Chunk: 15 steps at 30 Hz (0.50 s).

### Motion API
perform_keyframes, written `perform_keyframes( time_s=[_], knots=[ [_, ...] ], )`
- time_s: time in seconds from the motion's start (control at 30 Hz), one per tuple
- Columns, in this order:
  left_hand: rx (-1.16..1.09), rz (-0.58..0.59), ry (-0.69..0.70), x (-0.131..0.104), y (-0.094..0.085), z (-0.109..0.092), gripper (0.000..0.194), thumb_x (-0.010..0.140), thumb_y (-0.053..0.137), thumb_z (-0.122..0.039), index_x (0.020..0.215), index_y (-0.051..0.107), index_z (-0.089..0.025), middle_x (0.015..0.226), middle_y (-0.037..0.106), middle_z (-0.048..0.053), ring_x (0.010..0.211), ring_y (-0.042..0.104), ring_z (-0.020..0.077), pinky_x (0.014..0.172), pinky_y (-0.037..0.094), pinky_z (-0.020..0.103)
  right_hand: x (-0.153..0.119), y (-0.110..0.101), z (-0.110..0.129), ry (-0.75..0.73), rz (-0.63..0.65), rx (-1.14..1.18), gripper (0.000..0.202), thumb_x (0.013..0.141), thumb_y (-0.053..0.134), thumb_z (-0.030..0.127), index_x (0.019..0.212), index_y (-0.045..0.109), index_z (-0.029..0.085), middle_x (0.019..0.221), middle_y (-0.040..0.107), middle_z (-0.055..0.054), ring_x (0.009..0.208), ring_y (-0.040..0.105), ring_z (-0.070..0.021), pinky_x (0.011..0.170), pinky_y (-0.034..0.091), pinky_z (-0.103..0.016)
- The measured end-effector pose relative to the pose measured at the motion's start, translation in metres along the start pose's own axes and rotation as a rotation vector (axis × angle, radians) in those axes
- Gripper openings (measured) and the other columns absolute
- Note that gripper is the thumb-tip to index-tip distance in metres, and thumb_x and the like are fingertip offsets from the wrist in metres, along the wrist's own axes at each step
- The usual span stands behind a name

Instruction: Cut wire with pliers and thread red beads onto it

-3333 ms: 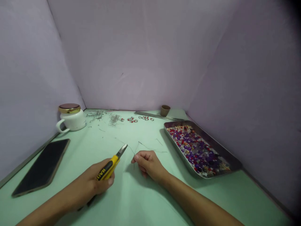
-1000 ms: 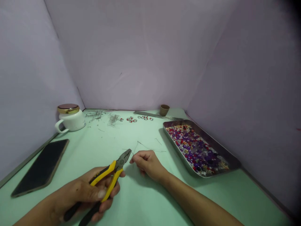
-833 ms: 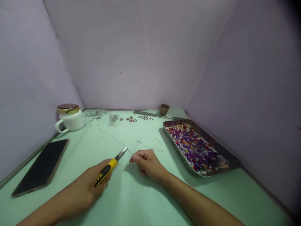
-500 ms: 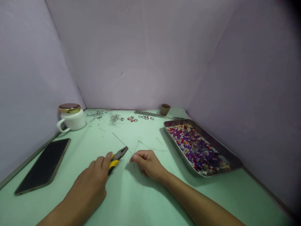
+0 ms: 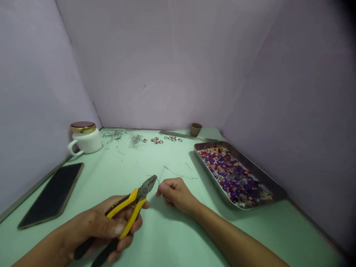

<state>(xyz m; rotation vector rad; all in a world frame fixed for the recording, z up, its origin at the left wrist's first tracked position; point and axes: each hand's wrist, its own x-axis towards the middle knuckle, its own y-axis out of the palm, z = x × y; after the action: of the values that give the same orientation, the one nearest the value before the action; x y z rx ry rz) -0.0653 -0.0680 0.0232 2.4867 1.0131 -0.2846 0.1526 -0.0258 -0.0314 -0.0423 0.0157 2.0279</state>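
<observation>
My left hand [image 5: 111, 226] is wrapped round the yellow and black handles of a pair of pliers [image 5: 133, 207], palm turned up. The metal jaws point up and to the right, with a thin wire [image 5: 158, 180] at their tip. Thumb and fingertips of my right hand [image 5: 174, 193] pinch the wire just right of the jaws. Behind the right hand, a long bent thin wire [image 5: 178, 174] lies on the green table [image 5: 155, 241].
At right is a metal tray [image 5: 214, 189] of mixed beads. A phone [image 5: 52, 196] and a lidded white mug [image 5: 87, 142] stand left. Farther back are wire scraps [image 5: 136, 140], red-beaded pieces [image 5: 157, 141], a wire bundle [image 5: 183, 135] and a small brown cup [image 5: 195, 129].
My left hand has rolled over from palm down, turning the pliers so their handles show. The long wire end that stuck out up-left of the jaws no longer shows there. My right hand has hardly moved.
</observation>
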Motion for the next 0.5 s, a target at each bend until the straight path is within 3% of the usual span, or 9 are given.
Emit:
perform_keyframes(
  time_s=[0.1,0.2,0.33,0.43,0.5],
  knots=[
    [0.399,-0.224,0.000,0.001,0.004,-0.007,0.038,0.068,0.054,-0.031,0.105,0.049,-0.020,0.075,0.051,0.002,0.059,0.049,0.0144,0.050,0.042,0.026,0.001,0.001,-0.001,0.023,-0.034,-0.025,0.040,0.078,0.050,0.048,0.064,0.060,0.012,0.036,0.035,0.008,0.031,0.033,-0.0049,0.035,0.023,-0.018],
    [0.869,-0.455,0.013,0.004,0.006,-0.009,0.029,0.075,0.046,-0.027,0.102,0.050,-0.022,0.082,0.056,0.004,0.075,0.053,0.0201,0.065,0.043,0.030,0.003,0.001,0.000,0.045,-0.032,-0.042,0.039,0.079,0.049,0.047,0.063,0.059,0.013,0.035,0.035,0.008,0.030,0.032,-0.0050,0.034,0.023,-0.018],
    [1.325,-0.680,-0.066,0.011,0.003,0.006,0.053,0.073,0.036,-0.010,0.125,0.033,-0.021,0.104,0.054,0.010,0.086,0.054,0.0243,0.069,0.041,0.033,0.003,0.002,0.000,0.063,-0.018,-0.055,0.037,0.079,0.048,0.046,0.064,0.057,0.014,0.035,0.034,0.008,0.030,0.029,-0.0047,0.034,0.022,-0.018],
    [1.643,-0.788,-0.143,0.017,-0.001,0.018,0.067,0.064,0.032,0.001,0.129,0.028,-0.015,0.101,0.053,0.013,0.083,0.053,0.0257,0.062,0.039,0.032,0.003,0.003,0.000,0.071,-0.026,-0.060,0.036,0.080,0.047,0.046,0.065,0.057,0.014,0.035,0.033,0.009,0.030,0.028,-0.0043,0.033,0.021,-0.017],
    [1.695,-0.824,-0.118,0.018,-0.002,0.020,0.068,0.063,0.031,0.002,0.129,0.029,-0.014,0.100,0.052,0.014,0.084,0.052,0.0264,0.062,0.038,0.032,0.003,0.003,-0.001,0.071,-0.031,-0.054,0.037,0.080,0.047,0.047,0.065,0.057,0.014,0.036,0.033,0.009,0.030,0.029,-0.0042,0.033,0.021,-0.017]
  ],
)
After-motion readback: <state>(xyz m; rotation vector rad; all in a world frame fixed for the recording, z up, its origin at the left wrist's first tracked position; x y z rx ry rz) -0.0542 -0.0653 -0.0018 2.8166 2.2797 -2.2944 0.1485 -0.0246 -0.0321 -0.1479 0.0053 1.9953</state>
